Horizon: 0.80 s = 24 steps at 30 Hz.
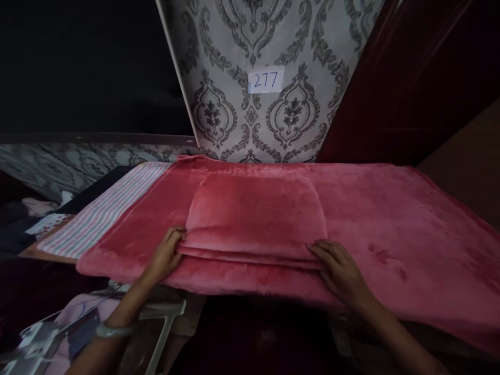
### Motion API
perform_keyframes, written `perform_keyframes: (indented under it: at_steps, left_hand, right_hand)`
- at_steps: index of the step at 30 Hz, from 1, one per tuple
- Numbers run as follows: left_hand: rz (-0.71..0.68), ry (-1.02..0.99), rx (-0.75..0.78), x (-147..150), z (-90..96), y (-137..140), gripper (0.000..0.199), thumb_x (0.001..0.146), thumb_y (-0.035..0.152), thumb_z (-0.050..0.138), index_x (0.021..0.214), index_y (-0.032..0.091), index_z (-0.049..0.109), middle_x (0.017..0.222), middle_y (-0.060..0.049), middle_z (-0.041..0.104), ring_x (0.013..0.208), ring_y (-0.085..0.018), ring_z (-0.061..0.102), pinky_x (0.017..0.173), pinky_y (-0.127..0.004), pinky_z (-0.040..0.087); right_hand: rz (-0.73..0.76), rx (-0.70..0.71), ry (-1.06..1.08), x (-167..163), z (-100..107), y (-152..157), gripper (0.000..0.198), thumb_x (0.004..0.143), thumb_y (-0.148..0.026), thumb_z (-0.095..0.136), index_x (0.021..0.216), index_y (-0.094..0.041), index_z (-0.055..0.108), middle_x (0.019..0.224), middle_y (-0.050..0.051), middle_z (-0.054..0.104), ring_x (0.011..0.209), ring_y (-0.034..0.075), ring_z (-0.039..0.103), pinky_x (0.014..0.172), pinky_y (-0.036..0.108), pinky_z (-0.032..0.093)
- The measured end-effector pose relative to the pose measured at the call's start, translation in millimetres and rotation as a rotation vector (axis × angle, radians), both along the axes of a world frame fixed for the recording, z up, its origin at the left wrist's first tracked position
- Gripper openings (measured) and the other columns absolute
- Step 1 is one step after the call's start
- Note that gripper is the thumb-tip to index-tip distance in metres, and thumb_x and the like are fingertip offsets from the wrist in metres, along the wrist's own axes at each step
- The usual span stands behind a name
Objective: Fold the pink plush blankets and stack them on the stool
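Observation:
A pink plush cloth (pixel 255 211) with rounded sides lies on a larger pink plush blanket (pixel 390 224). Its near edge is folded over in layers. At the left end of that fold, my left hand (pixel 167 252) has its fingers closed on the cloth. My right hand (pixel 338 263) grips the opposite end, with thumb and fingers pinched around the layers. The folded edge runs nearly straight between both hands. Whether the cloth is a garment or a cover, I cannot tell.
A striped cloth (pixel 109 208) lies left of the blanket. Behind stands a patterned wall with a paper (pixel 266 79) marked 277. A dark screen (pixel 89 67) is at upper left, a dark red panel (pixel 390 88) at right. Below left is a white frame (pixel 166 323).

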<state>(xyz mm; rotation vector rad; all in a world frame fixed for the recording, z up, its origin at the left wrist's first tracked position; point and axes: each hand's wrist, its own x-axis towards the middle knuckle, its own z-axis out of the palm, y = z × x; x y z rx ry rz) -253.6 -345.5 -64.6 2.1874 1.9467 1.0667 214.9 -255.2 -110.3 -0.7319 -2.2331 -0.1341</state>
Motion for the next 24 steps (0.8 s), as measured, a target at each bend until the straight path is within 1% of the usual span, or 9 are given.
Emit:
perform_keyframes:
  at_steps: [2,5,7,9,11,13,16,19,24]
  left_hand:
    - [0.032,-0.101,0.023,-4.3,-6.6,-3.5,0.022,0.073,0.024,0.055,0.095,0.023,0.054,0.111,-0.010,0.061,0.108,-0.025,0.059,0.096,-0.040,0.047]
    - [0.081,-0.330,-0.075,-12.5,-1.0,-5.1,0.021,0.071,0.033,0.060,0.089,0.023,0.059,0.111,-0.009,0.065,0.111,-0.027,0.060,0.100,-0.041,0.047]
    - [0.151,-0.507,-0.165,-15.2,5.5,-6.4,0.027,0.070,0.040,0.063,0.090,0.023,0.062,0.108,-0.008,0.068,0.105,-0.027,0.063,0.094,-0.038,0.050]
    - [0.243,-0.645,-0.214,-13.4,11.7,-6.7,0.037,0.070,0.050,0.064,0.094,0.022,0.064,0.102,-0.007,0.070,0.097,-0.026,0.064,0.086,-0.036,0.052]
    - [0.321,-0.675,-0.240,-7.2,17.0,-5.4,0.046,0.069,0.061,0.065,0.092,0.021,0.066,0.095,-0.006,0.071,0.091,-0.026,0.064,0.079,-0.034,0.051]
    - [0.351,-0.612,-0.280,1.3,20.9,-2.9,0.051,0.067,0.068,0.066,0.082,0.020,0.066,0.084,-0.004,0.068,0.084,-0.025,0.062,0.073,-0.032,0.049]
    - [0.385,-0.525,-0.276,11.6,23.7,0.4,0.054,0.064,0.073,0.068,0.073,0.020,0.062,0.071,0.000,0.060,0.071,-0.019,0.054,0.064,-0.029,0.042]
    - [0.408,-0.525,-0.225,15.4,24.7,2.7,0.056,0.062,0.074,0.069,0.068,0.020,0.058,0.066,0.002,0.052,0.064,-0.015,0.046,0.060,-0.027,0.036]
    - [0.347,-0.704,-0.127,19.0,27.0,5.3,0.049,0.063,0.066,0.074,0.071,0.020,0.058,0.068,0.003,0.050,0.066,-0.013,0.045,0.062,-0.026,0.037]
  right_hand:
    - [0.025,-0.060,0.033,0.0,7.1,-4.8,0.055,0.088,-0.012,0.052,0.141,-0.024,0.056,0.118,0.013,0.065,0.112,0.030,0.062,0.094,0.051,0.055]
    - [0.011,-0.168,0.151,0.2,18.9,-12.2,0.045,0.090,-0.022,0.058,0.135,-0.025,0.061,0.120,0.012,0.064,0.116,0.030,0.059,0.097,0.051,0.052]
    - [-0.099,-0.267,0.282,0.4,20.3,-16.4,0.035,0.093,-0.030,0.059,0.127,-0.025,0.065,0.119,0.011,0.065,0.115,0.030,0.060,0.098,0.050,0.051]
    - [-0.237,-0.410,0.420,-0.6,17.9,-18.1,0.032,0.096,-0.038,0.056,0.122,-0.023,0.068,0.117,0.011,0.067,0.110,0.029,0.062,0.094,0.047,0.052]
    - [-0.324,-0.558,0.533,-3.5,15.1,-17.4,0.038,0.096,-0.047,0.053,0.120,-0.021,0.068,0.114,0.010,0.069,0.105,0.028,0.064,0.091,0.044,0.053]
    - [-0.362,-0.645,0.602,-7.4,14.5,-16.1,0.045,0.094,-0.055,0.054,0.119,-0.021,0.068,0.113,0.010,0.071,0.103,0.027,0.065,0.089,0.042,0.053]
    - [-0.399,-0.665,0.607,-11.1,18.5,-16.0,0.052,0.090,-0.059,0.056,0.123,-0.021,0.067,0.114,0.010,0.070,0.103,0.027,0.065,0.088,0.040,0.052]
    - [-0.399,-0.670,0.527,-9.6,26.0,-17.1,0.057,0.089,-0.062,0.057,0.129,-0.021,0.066,0.119,0.010,0.070,0.103,0.027,0.065,0.087,0.039,0.052]
    - [-0.355,-0.659,0.484,-7.0,39.0,-17.4,0.056,0.089,-0.063,0.056,0.128,-0.024,0.068,0.128,0.008,0.069,0.112,0.028,0.064,0.094,0.039,0.052]
